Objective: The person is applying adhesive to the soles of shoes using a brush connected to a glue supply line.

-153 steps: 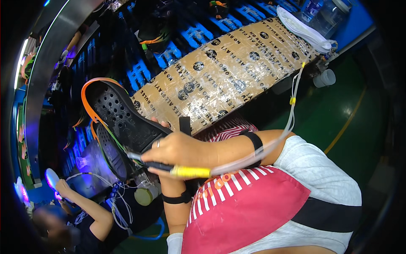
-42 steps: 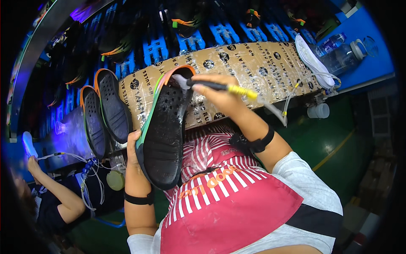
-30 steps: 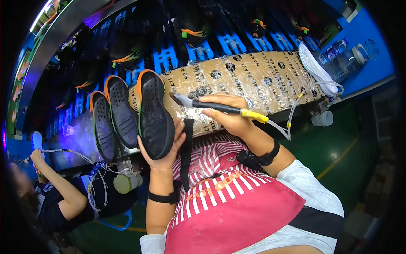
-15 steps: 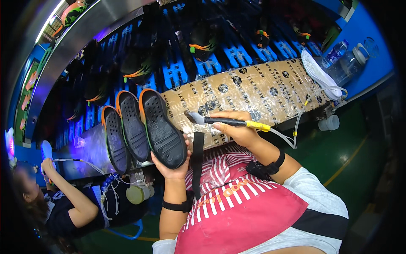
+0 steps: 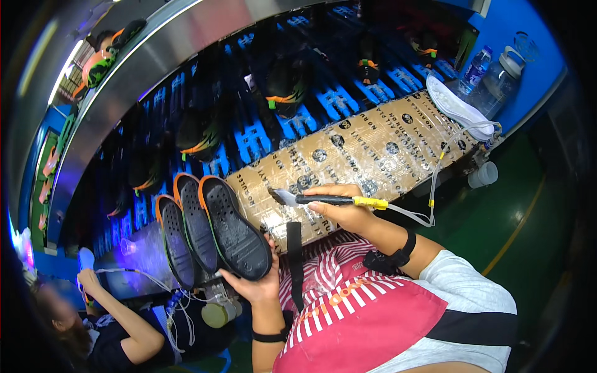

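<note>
The right grip [image 5: 344, 208] holds a brush [image 5: 329, 199], bristles left over the table [image 5: 367, 152]. The left grip [image 5: 258, 283] spreads around the heel of a black sole [image 5: 233, 227]; whether it clasps, I cannot tell. This looks like setting down beside two soles [image 5: 199, 236]; next calls for gentle release.

shoe soles [image 5: 235, 229]: rubbery, pitted, dull
brush handle [image 5: 326, 200]: smooth, tape-like wrapping
bench cover [image 5: 385, 140]: paper-like, under wrinkled, glossy clear film (it catches the light)
apron [image 5: 367, 326]: matt cloth
water bottle [image 5: 474, 71]: clear, shiny plastic
curved rail [image 5: 168, 40]: smooth metal
</note>
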`<action>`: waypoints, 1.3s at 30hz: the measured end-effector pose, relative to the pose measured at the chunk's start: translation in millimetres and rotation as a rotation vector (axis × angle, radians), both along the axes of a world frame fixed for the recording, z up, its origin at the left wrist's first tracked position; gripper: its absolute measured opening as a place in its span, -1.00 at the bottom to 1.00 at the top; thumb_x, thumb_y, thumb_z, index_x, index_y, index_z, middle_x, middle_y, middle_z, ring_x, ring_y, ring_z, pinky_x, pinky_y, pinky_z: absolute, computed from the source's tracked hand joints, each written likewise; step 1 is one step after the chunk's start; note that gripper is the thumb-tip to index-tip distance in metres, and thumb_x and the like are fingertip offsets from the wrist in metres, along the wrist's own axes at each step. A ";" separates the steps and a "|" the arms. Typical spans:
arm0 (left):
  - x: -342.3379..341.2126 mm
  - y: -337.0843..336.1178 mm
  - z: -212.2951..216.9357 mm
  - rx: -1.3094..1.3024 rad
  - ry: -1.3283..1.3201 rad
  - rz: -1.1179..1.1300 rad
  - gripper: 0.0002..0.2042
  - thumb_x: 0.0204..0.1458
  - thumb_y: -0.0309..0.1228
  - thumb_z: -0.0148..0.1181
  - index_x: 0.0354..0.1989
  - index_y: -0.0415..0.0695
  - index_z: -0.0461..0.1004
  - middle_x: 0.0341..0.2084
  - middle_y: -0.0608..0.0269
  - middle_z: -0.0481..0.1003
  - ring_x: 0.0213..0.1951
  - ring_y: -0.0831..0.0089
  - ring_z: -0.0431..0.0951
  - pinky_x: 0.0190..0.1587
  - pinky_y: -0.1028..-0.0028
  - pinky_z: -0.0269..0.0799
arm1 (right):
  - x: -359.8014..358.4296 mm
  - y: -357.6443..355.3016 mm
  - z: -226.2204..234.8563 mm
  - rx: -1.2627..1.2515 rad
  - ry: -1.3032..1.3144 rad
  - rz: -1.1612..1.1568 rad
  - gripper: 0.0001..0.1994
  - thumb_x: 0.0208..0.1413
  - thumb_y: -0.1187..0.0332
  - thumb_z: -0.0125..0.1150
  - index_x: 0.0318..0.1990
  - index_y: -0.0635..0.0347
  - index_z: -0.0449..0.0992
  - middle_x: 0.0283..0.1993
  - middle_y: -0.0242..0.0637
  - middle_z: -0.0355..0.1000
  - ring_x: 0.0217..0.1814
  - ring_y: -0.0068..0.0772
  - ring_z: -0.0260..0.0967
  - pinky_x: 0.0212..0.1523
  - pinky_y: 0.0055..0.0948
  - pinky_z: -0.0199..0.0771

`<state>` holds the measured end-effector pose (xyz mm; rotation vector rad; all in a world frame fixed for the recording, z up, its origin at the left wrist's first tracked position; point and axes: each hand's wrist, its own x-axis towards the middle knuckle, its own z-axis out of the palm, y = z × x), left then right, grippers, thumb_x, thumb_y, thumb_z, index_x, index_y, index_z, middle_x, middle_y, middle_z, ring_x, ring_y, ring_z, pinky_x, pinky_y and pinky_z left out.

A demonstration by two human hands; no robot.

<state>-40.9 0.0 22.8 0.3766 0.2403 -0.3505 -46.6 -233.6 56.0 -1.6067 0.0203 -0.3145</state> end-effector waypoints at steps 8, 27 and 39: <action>-26.5 6.9 -1.8 0.192 -0.151 -0.080 -0.13 -0.19 0.29 0.02 0.17 -0.16 0.09 -0.01 0.01 0.29 -0.11 0.05 0.40 -0.23 0.28 0.45 | 4.2 -1.6 1.3 0.117 0.020 -0.024 -0.75 -0.04 0.41 0.22 -0.17 0.29 0.51 -0.37 -0.31 0.49 -0.40 -0.69 0.35 -0.40 -0.66 0.33; 234.5 -57.4 290.9 0.203 -0.950 0.094 -0.14 -0.06 0.03 0.07 0.22 -0.32 -0.21 0.18 -0.30 -0.04 0.14 -0.33 0.04 0.16 -0.02 0.14 | -7.3 -30.2 8.1 0.202 0.033 -0.084 -0.74 -0.05 0.45 0.22 -0.16 0.34 0.50 -0.30 -0.28 0.49 -0.33 -0.64 0.38 -0.30 -0.65 0.38; 258.5 -42.9 273.9 1.465 -1.243 0.919 -0.74 0.10 -0.24 0.06 -0.29 -0.23 0.36 -0.50 0.33 0.39 -0.47 0.61 0.34 -0.38 0.65 0.22 | -6.0 -39.8 -0.2 0.195 0.027 -0.100 -0.75 -0.06 0.42 0.24 -0.19 0.31 0.52 -0.33 -0.27 0.50 -0.35 -0.65 0.39 -0.32 -0.64 0.38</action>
